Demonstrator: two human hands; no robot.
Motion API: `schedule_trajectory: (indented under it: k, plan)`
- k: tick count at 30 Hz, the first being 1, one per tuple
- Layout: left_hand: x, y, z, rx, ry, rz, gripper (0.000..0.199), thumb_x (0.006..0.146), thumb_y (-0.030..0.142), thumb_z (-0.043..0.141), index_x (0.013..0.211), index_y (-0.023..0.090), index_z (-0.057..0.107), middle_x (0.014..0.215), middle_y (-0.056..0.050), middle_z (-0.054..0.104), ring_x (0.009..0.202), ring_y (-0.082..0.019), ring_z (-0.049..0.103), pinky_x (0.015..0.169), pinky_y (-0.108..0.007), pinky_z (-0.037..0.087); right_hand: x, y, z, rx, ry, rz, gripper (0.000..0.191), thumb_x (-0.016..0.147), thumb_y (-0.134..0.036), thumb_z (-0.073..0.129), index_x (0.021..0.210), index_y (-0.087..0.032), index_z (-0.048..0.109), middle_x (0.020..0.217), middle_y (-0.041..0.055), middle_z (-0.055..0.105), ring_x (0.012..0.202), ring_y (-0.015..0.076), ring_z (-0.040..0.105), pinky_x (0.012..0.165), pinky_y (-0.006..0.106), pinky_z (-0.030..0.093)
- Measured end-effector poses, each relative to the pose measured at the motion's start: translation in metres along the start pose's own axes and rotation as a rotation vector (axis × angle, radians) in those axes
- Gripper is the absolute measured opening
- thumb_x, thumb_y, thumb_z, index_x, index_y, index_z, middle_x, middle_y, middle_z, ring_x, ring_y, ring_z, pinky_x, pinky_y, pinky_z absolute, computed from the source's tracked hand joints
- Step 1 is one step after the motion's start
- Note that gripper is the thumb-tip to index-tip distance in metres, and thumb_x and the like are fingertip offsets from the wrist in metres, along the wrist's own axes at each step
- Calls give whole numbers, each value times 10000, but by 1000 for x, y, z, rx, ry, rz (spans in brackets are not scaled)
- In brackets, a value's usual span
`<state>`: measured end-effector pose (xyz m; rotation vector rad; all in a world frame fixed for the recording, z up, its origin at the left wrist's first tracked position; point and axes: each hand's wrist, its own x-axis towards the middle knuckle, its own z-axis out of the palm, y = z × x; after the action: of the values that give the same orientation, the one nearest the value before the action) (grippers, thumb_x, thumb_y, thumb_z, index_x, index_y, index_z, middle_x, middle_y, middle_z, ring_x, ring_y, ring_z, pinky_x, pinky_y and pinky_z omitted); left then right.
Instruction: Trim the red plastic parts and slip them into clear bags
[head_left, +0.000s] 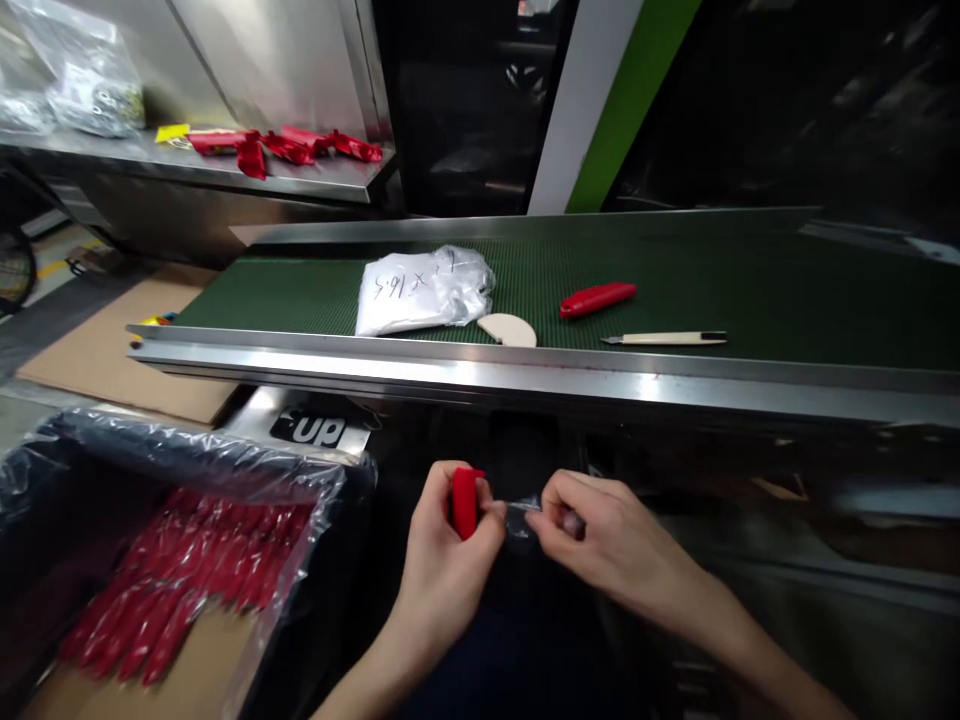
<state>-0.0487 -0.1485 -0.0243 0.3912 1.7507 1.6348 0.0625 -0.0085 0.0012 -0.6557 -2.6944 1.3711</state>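
In front of the belt, my left hand is closed around a red plastic piece, which stands roughly upright between the fingers and thumb. My right hand pinches a clear plastic film that stretches between both hands; whether it is a small bag I cannot tell. Lying on the belt ahead are a long red piece with a tapered shape and a craft knife with a pale handle. A cream half-round piece rests by the belt's near edge.
A green conveyor belt with metal side rails runs across, bearing a white plastic bag with handwriting. At lower left, a lined bin holds several wrapped red pieces. Red scraps lie on a steel shelf.
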Motion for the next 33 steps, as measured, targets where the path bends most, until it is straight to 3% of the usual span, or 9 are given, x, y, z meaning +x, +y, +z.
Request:
schedule_trajectory:
  k: [4, 7, 10, 15, 20, 23, 26, 29, 33]
  plan:
    - [2, -11, 4, 81, 42, 71, 178, 827, 196, 631, 939, 224, 495, 797, 48, 525, 695, -98, 479, 637, -197, 409, 0, 1, 0, 95, -35, 0, 144, 788, -132, 598, 693, -198, 512, 667, -46, 490, 600, 88, 405, 560, 232, 280]
    - [4, -15, 6, 94, 48, 80, 210, 827, 173, 591, 990, 231, 473, 836, 39, 552, 725, -110, 534, 651, -210, 435, 1, 11, 2, 272, -48, 23, 111, 809, -198, 628, 754, -202, 531, 650, -52, 502, 573, 85, 452, 525, 206, 344]
    - [6, -15, 2, 122, 58, 98, 297, 810, 151, 579, 1062, 244, 452, 851, 40, 561, 749, -117, 564, 703, -228, 459, -3, 30, 4, 459, 132, 45, 155, 878, -300, 578, 809, -214, 469, 705, -35, 520, 603, 100, 508, 551, 225, 425]
    - [6, -16, -9, 241, 22, 101, 416, 790, 143, 582, 1161, 261, 435, 846, 39, 574, 725, -124, 576, 688, -238, 468, -13, 48, 6, 591, 446, -15, 185, 782, -179, 545, 733, -224, 372, 788, -21, 511, 762, 125, 564, 673, 262, 481]
    - [6, -20, -7, 423, -22, 155, 419, 815, 165, 559, 1208, 250, 440, 896, 0, 605, 764, -162, 602, 734, -296, 478, -6, 21, 12, 523, 272, 60, 84, 831, -153, 546, 885, -209, 580, 709, -21, 562, 547, 94, 503, 479, 215, 392]
    - [2, -25, -4, 490, -98, 215, 498, 810, 162, 557, 1281, 248, 417, 1023, -43, 622, 900, -204, 624, 826, -347, 486, 4, -1, 16, 334, 74, 31, 146, 859, -260, 633, 995, -223, 671, 787, -14, 628, 605, 89, 516, 558, 218, 421]
    - [0, -30, -4, 522, -152, 223, 602, 778, 143, 567, 1348, 231, 395, 1083, -79, 621, 978, -245, 620, 868, -388, 482, 12, -11, 14, 238, -25, -31, 119, 882, -297, 625, 844, -228, 714, 802, -16, 669, 657, 95, 556, 609, 219, 435]
    - [4, -35, -10, 505, -86, 173, 653, 738, 128, 582, 1357, 229, 398, 1038, -65, 617, 891, -233, 615, 828, -380, 476, 10, -3, 3, 282, 171, 40, 221, 914, -380, 589, 852, -209, 714, 658, -19, 622, 573, 99, 544, 528, 217, 420]
    - [19, -40, -23, 341, -5, 46, 237, 788, 242, 581, 1016, 180, 588, 787, -17, 603, 691, -164, 571, 656, -278, 456, -10, 12, -9, 205, 452, 100, 210, 892, -426, 632, 925, -236, 717, 597, -29, 577, 543, 105, 542, 487, 208, 429]
